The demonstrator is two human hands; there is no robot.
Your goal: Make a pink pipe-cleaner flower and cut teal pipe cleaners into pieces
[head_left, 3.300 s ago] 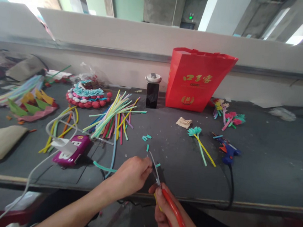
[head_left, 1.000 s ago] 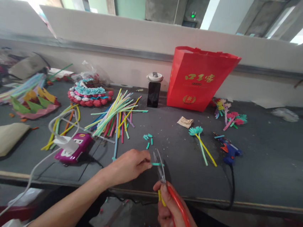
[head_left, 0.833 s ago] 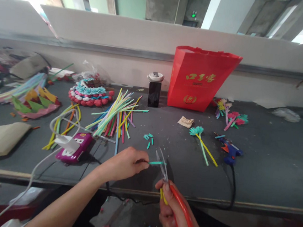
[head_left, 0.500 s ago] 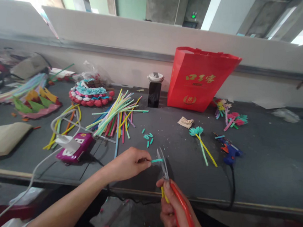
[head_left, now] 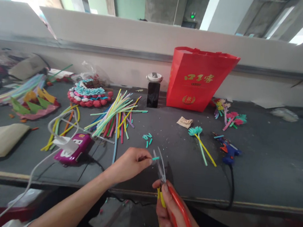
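Observation:
My left hand is closed, thumb and finger pinching a short teal strip that looks like a piece of straw. Its free end sticks out to the right, at the blades of the scissors. Those scissors, with red and yellow handles, are in my right hand, fingers wrapped round the grips and blades apart. Just beyond my left hand lie several small cut teal pieces. Farther right is a teal flower with a green and a yellow stem.
A pile of coloured straws lies left of centre. Near it are a purple power block with a white cable and a flower-trimmed ring. A phone and a red bag stand at the back. Right lies a blue glue gun.
My right hand and the scissors have shifted slightly left, with the blades a little wider apart. Less of the teal strip now sticks out from my left fingers.

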